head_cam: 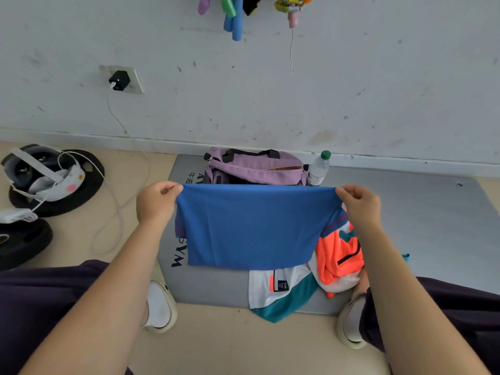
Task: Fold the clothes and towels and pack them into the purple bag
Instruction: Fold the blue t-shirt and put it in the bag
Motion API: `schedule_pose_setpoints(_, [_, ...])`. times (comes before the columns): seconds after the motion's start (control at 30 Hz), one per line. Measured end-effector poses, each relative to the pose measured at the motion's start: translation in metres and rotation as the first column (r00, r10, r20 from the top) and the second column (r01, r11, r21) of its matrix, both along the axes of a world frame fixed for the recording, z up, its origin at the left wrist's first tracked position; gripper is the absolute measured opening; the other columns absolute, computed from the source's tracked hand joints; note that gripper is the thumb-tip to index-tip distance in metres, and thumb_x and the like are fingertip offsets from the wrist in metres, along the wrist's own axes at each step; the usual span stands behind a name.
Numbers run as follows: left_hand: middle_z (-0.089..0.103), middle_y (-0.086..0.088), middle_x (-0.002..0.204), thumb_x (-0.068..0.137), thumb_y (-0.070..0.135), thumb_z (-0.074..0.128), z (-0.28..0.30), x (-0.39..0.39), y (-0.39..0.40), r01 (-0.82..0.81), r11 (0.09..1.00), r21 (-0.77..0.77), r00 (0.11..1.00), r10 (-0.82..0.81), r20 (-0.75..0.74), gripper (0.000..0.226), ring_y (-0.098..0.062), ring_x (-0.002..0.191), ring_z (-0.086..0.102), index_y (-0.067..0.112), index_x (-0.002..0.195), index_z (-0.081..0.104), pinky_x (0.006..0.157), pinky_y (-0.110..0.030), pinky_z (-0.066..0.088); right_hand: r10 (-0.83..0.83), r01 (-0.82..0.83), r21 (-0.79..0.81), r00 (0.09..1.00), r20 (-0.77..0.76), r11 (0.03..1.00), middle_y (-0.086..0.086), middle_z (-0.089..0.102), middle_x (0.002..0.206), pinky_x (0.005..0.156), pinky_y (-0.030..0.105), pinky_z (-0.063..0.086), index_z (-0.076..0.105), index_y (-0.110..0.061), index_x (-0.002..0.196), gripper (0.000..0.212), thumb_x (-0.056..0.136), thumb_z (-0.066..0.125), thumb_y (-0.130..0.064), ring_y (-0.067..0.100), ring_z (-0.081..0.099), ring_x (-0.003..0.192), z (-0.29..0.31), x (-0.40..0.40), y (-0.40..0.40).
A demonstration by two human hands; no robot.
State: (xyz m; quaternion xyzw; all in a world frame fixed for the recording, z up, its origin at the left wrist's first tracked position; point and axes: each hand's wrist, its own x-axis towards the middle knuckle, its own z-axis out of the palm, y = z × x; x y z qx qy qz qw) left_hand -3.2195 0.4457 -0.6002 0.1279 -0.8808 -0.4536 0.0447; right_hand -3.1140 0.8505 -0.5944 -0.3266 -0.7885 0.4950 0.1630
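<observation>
While I'm holding the blue garment [251,226] up off the grey mat [422,226], I'm mid-fold, with packing not yet begun by my read. Going left to right: my left hand [155,203] is pinching the garment's top left corner between thumb and curled fingers, and my right hand [361,205] is pinching the top right corner the same way. The cloth is hanging flat between them, top edge taut, already looking doubled.

To do this step well I'm thinking: keep both pinches level, lower the bottom edge onto bare mat first, then lay the top over it so the corners are meeting. The fabric looks thin and slippery, so a loose pinch could be letting a layer slide.

Around: on the far left floor, a headset [40,171] with white cable is sitting on a dark disc, well apart. The purple bag [257,166] is sitting at the far end of the mat against the wall, just beyond the garment; its zip is looking partly open, though I cannot tell how wide. A water bottle [319,169] is standing touching the bag's right end and could be tipping when I'm packing. Near right, an orange, white and teal pile of clothes [311,272] is lying partly under the garment, crowding my landing spot.
</observation>
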Motion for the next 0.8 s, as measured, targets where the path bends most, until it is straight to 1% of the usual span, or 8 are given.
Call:
schedule_pose_setpoints(0.1, [0.066,-0.001,0.066,0.088,0.021,0.066,0.007,-0.017,0.014,-0.061,0.973,0.224,0.998,0.067,-0.020,0.008,-0.011,0.047,0.060,0.016,0.090,0.072,0.056,-0.024,0.051,-0.061,0.060,-0.020,0.997,-0.054,0.998,0.003,0.060,0.060,0.064,0.029,0.048,0.071,-0.008,0.088,0.013,0.088,0.066,-0.019,0.016,0.054,0.055,0.010,-0.023,-0.007])
schedule_pose_setpoints(0.17, [0.071,-0.006,0.075,0.089,0.017,0.065,0.013,-0.022,0.025,-0.072,0.898,0.434,0.994,0.098,-0.038,0.004,-0.009,0.054,0.068,0.016,0.087,0.068,0.055,-0.022,0.053,-0.087,0.073,-0.097,0.986,-0.144,0.993,0.004,0.060,0.057,0.054,0.032,0.050,0.066,-0.011,0.081,0.011,0.090,0.062,-0.015,0.015,0.055,0.045,0.020,-0.032,-0.016])
schedule_pose_setpoints(0.33, [0.073,-0.001,0.068,0.076,0.027,0.080,-0.005,-0.002,0.039,-0.191,0.725,0.662,0.957,0.288,-0.039,0.019,-0.015,0.067,0.073,0.016,0.076,0.064,0.056,-0.021,0.055,-0.290,0.197,-0.310,0.912,-0.289,0.930,0.013,0.068,0.071,0.051,0.031,0.054,0.058,-0.018,0.075,0.021,0.085,0.068,-0.033,0.024,0.071,0.061,0.013,-0.020,-0.040])
schedule_pose_setpoints(0.47, [0.067,-0.010,0.071,0.081,0.013,0.077,-0.078,0.037,0.045,-0.451,0.681,0.577,0.879,0.450,0.156,0.023,-0.013,0.050,0.061,0.016,0.069,0.057,0.044,-0.017,0.047,-0.472,0.416,-0.301,0.869,-0.147,0.858,0.001,0.058,0.063,0.059,0.033,0.051,0.055,-0.018,0.068,0.021,0.078,0.073,-0.017,0.010,0.061,0.057,-0.063,0.019,-0.062])
schedule_pose_setpoints(0.57, [0.061,-0.017,0.088,0.083,0.004,0.075,-0.145,0.070,0.039,-0.565,0.686,0.458,0.821,0.410,0.398,0.017,-0.020,0.061,0.058,0.005,0.081,0.058,0.042,-0.014,0.048,-0.509,0.523,-0.333,0.850,0.136,0.785,0.007,0.060,0.085,0.064,0.019,0.051,0.059,-0.005,0.100,0.023,0.081,0.072,-0.005,0.020,0.060,0.075,-0.137,0.055,-0.073])
schedule_pose_setpoints(0.63, [0.060,-0.018,0.096,0.083,0.000,0.073,-0.183,0.085,0.031,-0.572,0.726,0.382,0.784,0.345,0.516,0.021,-0.024,0.067,0.059,0.003,0.096,0.057,0.041,-0.014,0.049,-0.474,0.573,-0.402,0.818,0.325,0.714,0.016,0.057,0.104,0.061,0.030,0.059,0.053,-0.003,0.115,0.038,0.082,0.072,-0.003,0.029,0.063,0.073,-0.180,0.077,-0.075])
schedule_pose_setpoints(0.7, [0.058,-0.020,0.103,0.086,-0.001,0.071,-0.212,0.097,0.023,-0.556,0.767,0.321,0.734,0.272,0.622,0.027,-0.022,0.066,0.058,0.001,0.109,0.056,0.043,-0.016,0.051,-0.384,0.562,-0.467,0.820,0.425,0.682,0.023,0.057,0.104,0.045,0.027,0.056,0.052,-0.005,0.101,0.023,0.085,0.068,0.001,0.022,0.063,0.053,-0.210,0.094,-0.076])
schedule_pose_setpoints(0.8, [0.061,-0.018,0.100,0.089,0.000,0.068,-0.242,0.112,0.011,-0.541,0.799,0.263,0.632,0.180,0.754,0.040,-0.017,0.059,0.064,-0.006,0.125,0.052,0.051,-0.020,0.054,-0.218,0.486,-0.547,0.848,0.483,0.681,0.025,0.060,0.099,0.042,0.021,0.053,0.050,-0.009,0.078,0.020,0.091,0.063,-0.001,0.010,0.062,0.039,-0.239,0.110,-0.074])
